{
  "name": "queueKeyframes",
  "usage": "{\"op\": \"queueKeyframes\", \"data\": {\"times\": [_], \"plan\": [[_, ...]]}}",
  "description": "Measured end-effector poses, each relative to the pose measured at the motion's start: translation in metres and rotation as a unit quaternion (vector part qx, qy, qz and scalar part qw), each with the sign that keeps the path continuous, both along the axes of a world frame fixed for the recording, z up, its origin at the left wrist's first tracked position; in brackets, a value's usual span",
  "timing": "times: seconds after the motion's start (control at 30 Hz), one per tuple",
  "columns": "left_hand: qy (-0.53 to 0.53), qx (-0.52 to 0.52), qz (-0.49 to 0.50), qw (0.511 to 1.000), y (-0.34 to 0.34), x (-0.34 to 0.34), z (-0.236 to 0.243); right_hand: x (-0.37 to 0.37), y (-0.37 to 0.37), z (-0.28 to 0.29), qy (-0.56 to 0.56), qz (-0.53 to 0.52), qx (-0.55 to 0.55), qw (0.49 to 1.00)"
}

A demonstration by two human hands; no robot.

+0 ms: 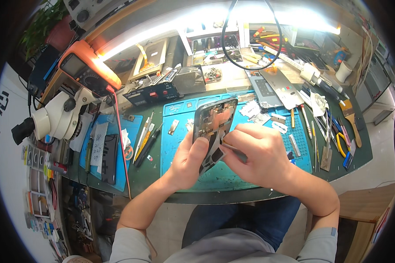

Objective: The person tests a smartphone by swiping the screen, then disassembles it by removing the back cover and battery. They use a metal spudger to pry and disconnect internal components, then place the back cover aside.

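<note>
A person seated at a dark green desk holds an opened phone above a blue work mat, tilted so its inner parts face up. The left hand grips its lower left side, thumb pressed on the near face and the fingers mostly hidden behind. The right hand is at the phone's lower right, thumb and bent fingers pinching a slim dark item too small to identify. As far as can be judged, the work is partway: the casing is open and circuitry lies bare, while closing it up is not done; whether anything inside is finished cannot be told. The right hand's grip hides part of the lower edge. Beyond the phone, small loose pieces and whitish scraps crowd the mat, leaving little tidy room there. To the left are a white microscope, an orange multimeter with a red lead, and a dark flat panel on a smaller blue mat. To the right lie yellow-handled pliers, a brush and scattered tools. A black loop shows at the top, apart from the hands.
</note>
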State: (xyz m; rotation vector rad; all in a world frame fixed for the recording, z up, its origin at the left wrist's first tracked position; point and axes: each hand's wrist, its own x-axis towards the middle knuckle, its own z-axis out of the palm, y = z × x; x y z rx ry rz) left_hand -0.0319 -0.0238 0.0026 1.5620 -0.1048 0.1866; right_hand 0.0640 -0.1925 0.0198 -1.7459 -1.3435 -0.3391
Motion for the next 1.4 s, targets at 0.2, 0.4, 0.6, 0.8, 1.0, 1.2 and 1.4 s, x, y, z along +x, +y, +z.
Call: {"op": "queueKeyframes", "data": {"times": [0.2, 0.4, 0.6, 0.8, 1.0, 1.2, 1.4], "plan": [[0.009, 0.031, 0.022, 0.999, -0.001, 0.000, 0.000, -0.003, 0.000, 0.000, -0.006, -0.003, 0.001, 1.000], [-0.002, -0.015, -0.016, 1.000, 0.007, -0.001, -0.007, -0.005, 0.001, 0.000, -0.022, -0.007, 0.004, 1.000], [-0.010, -0.024, -0.005, 1.000, 0.004, -0.001, -0.007, -0.005, 0.002, -0.002, -0.032, -0.008, 0.009, 0.999], [-0.013, -0.027, -0.017, 0.999, 0.007, -0.002, -0.009, -0.006, 0.003, -0.003, -0.042, -0.012, 0.012, 0.999], [-0.014, -0.044, -0.020, 0.999, 0.005, -0.002, -0.008, -0.009, 0.004, -0.004, -0.050, -0.014, 0.021, 0.998], [-0.015, -0.052, 0.001, 0.999, 0.000, 0.000, -0.005, -0.011, 0.004, -0.006, -0.071, -0.015, 0.026, 0.997], [-0.008, -0.124, 0.039, 0.991, 0.028, 0.018, -0.019, -0.026, 0.001, -0.007, -0.143, 0.008, 0.017, 0.990]]}}
